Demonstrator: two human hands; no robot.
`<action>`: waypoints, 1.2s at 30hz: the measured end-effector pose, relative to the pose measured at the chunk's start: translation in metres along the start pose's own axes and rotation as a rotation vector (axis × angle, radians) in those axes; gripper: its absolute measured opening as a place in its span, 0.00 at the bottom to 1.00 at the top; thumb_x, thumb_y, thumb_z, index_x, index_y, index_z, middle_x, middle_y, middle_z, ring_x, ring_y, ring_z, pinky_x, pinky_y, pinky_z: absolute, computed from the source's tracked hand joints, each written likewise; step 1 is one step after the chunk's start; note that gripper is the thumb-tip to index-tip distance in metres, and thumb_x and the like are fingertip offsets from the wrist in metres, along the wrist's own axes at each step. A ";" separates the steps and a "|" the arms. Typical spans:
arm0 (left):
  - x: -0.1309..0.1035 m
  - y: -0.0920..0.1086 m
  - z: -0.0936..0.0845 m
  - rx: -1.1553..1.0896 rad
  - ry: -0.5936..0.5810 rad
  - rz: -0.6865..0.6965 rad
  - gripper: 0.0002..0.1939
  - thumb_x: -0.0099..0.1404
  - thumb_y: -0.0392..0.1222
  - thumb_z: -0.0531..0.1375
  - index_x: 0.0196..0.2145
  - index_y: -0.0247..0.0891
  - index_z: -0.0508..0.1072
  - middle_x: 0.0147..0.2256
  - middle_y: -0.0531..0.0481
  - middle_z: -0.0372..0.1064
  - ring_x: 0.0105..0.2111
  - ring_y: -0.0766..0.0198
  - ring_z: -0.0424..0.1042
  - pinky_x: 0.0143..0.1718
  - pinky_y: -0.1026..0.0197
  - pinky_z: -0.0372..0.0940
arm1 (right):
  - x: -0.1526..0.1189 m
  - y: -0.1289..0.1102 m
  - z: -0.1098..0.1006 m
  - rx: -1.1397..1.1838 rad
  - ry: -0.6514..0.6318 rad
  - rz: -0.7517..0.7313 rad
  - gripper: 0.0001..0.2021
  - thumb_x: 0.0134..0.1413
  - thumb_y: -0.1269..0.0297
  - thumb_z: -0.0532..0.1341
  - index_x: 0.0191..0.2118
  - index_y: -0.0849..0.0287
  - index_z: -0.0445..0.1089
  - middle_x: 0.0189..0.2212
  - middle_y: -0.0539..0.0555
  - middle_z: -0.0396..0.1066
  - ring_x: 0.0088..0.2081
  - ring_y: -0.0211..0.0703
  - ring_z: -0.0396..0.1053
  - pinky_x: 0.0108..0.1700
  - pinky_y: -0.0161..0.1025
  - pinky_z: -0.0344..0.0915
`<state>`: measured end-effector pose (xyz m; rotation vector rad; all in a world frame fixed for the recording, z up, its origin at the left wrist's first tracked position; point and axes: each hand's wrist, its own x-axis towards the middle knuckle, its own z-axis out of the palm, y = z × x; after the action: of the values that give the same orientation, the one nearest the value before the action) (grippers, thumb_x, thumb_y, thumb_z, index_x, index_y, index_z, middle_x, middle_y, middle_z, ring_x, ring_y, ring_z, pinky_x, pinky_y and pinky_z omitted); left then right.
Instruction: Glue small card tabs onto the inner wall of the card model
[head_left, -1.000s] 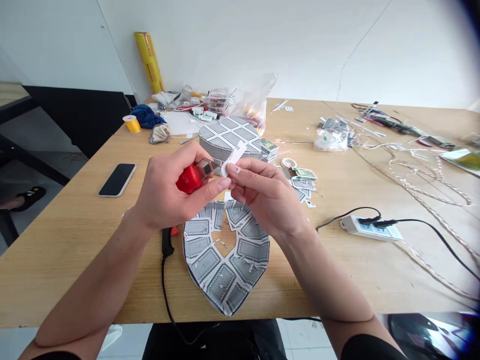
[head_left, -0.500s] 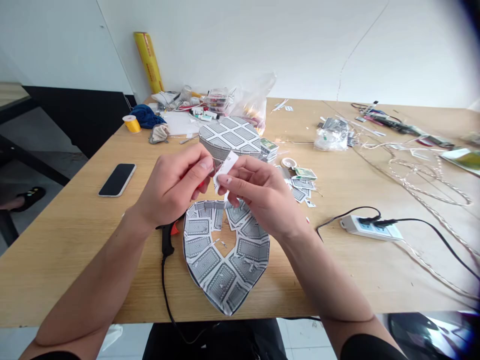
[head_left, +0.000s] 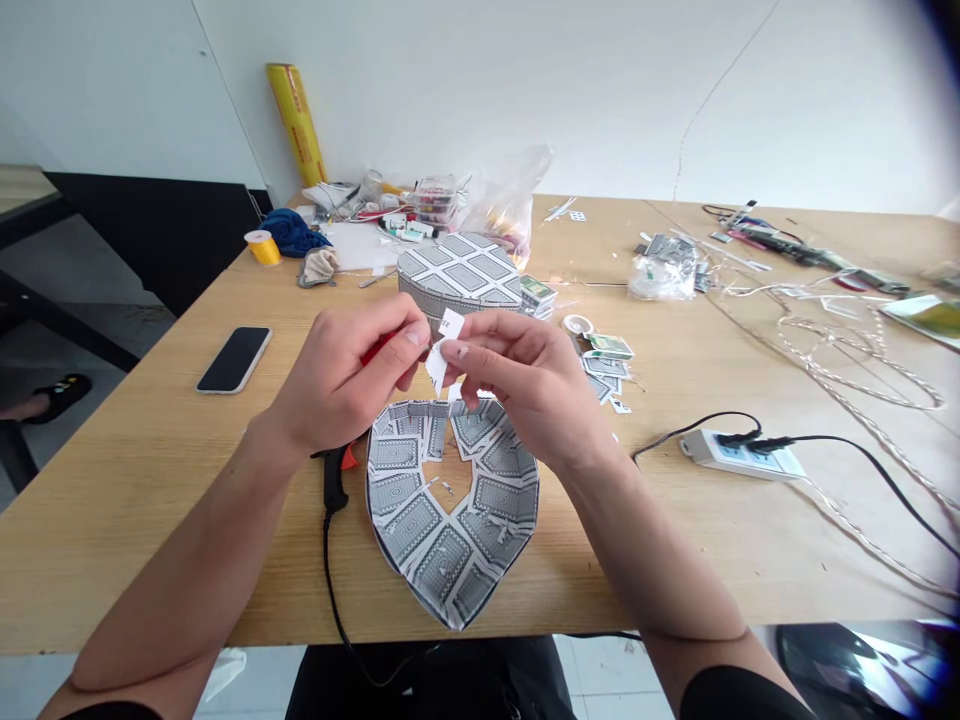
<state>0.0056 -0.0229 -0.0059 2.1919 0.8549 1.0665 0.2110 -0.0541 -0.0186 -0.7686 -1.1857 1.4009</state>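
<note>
My left hand (head_left: 352, 365) is closed round a small red-handled tool (head_left: 377, 346). Its fingers hide most of it, so its kind is unclear. Between the thumb and fingers of my right hand (head_left: 517, 385) is a narrow white piece of playing card (head_left: 437, 366) with a few printed letters, bent or partly cut across its middle. The tool's end meets the card's left edge. Below both hands lies a leaf-shaped tray made of grey-backed playing cards (head_left: 416, 525), with a hole in its bottom. A black glue gun (head_left: 334, 482) with an orange trigger rests against its left side.
Behind my hands stands a card-covered box (head_left: 459, 270). Loose cards (head_left: 604, 375) and a tape roll (head_left: 577, 325) lie to its right. A phone (head_left: 234, 360) is at left, a power strip (head_left: 742, 455) with cords at right. Clutter and a plastic bag (head_left: 514, 200) line the back.
The card piece, straight before, now shows a bend or cut, its upper part angled. My left hand has turned slightly, and more red shows above its thumb.
</note>
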 end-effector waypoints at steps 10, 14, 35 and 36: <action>0.001 0.001 0.000 0.028 -0.005 0.010 0.17 0.80 0.43 0.54 0.31 0.41 0.68 0.21 0.56 0.66 0.20 0.68 0.63 0.23 0.61 0.59 | 0.002 0.000 0.000 -0.010 -0.035 0.007 0.09 0.58 0.59 0.77 0.33 0.57 0.81 0.28 0.50 0.79 0.29 0.35 0.72 0.29 0.33 0.66; 0.001 0.003 0.002 0.049 -0.011 0.009 0.17 0.80 0.44 0.54 0.30 0.41 0.67 0.21 0.56 0.65 0.20 0.68 0.62 0.23 0.60 0.59 | 0.002 0.002 0.001 -0.020 -0.030 0.003 0.10 0.55 0.59 0.78 0.33 0.57 0.81 0.27 0.49 0.78 0.27 0.35 0.69 0.29 0.34 0.65; 0.002 0.009 -0.003 0.174 -0.059 0.091 0.18 0.78 0.42 0.55 0.28 0.40 0.67 0.21 0.57 0.61 0.21 0.67 0.58 0.25 0.57 0.54 | -0.002 0.001 0.007 -0.089 0.054 -0.062 0.15 0.54 0.53 0.79 0.32 0.57 0.79 0.23 0.48 0.75 0.23 0.33 0.65 0.25 0.35 0.61; 0.002 0.009 -0.003 0.177 -0.060 0.091 0.18 0.78 0.42 0.55 0.28 0.40 0.67 0.21 0.57 0.61 0.21 0.67 0.58 0.25 0.57 0.54 | -0.002 0.001 0.007 -0.088 0.054 -0.060 0.15 0.54 0.53 0.79 0.33 0.57 0.79 0.23 0.48 0.75 0.23 0.33 0.64 0.25 0.35 0.60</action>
<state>0.0073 -0.0265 0.0031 2.4178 0.8582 0.9947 0.2047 -0.0578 -0.0179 -0.8206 -1.2250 1.2789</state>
